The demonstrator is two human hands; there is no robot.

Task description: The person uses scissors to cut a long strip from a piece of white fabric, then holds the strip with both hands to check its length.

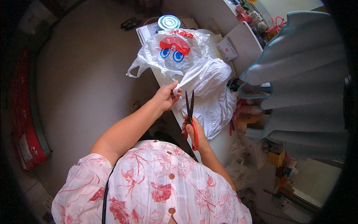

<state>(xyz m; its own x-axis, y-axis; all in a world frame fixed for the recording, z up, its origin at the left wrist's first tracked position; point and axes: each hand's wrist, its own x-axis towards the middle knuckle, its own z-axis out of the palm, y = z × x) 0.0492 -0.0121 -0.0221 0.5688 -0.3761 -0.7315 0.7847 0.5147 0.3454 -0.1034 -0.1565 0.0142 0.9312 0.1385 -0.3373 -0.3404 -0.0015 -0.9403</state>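
My left hand [168, 96] pinches a gathered edge of white cloth [215, 72] and pulls it taut above the table's near-left edge. The rest of the cloth lies crumpled across the table. In my right hand [199, 131] are scissors [195, 137] with red handles and dark blades. Their blades stand slightly apart and point away from me, just right of my left hand. A white plastic carrier bag [151, 53] printed with a red and blue cartoon face lies beyond the cloth and touches it.
A round tin [169, 23] stands behind the bag on the white table [221, 144]. Grey curtains [304, 70] with blue edging hang at the right. A small printed card [227, 49] leans near the back. Dark footwear [131, 24] lies on the floor.
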